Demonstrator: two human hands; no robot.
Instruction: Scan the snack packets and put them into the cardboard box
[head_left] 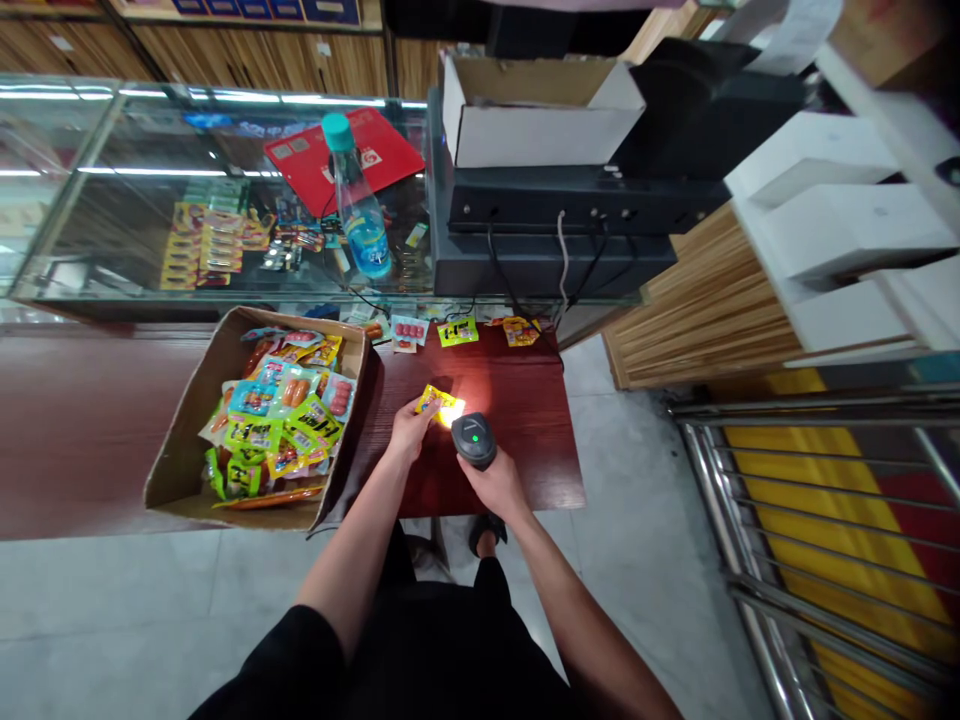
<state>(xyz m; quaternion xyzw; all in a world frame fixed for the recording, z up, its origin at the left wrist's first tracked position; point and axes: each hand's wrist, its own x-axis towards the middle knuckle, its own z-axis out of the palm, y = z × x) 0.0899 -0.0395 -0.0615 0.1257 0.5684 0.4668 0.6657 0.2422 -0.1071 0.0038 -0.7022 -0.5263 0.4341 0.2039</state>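
Note:
My left hand [410, 430] pinches a small yellow snack packet [433, 399] by its near edge, over the dark red table [540, 440]. In my right hand [496, 482] is a black barcode scanner [474, 438] with a green light on top. Its bright beam falls on the right end of the packet, and the scanner's head is close beside it. Left of my hands, a cardboard box [172, 455] holds many snack packets [281, 410] in green, yellow, blue and pink.
Along the table's back edge lie a pink sausage packet [409, 330], a green packet [457, 332] and an orange-yellow packet [520, 332]. Behind are a glass display case [90, 240], a blue-capped bottle [363, 215], a red folder [397, 150] and a white box [540, 130]. Metal rails [720, 500] stand right.

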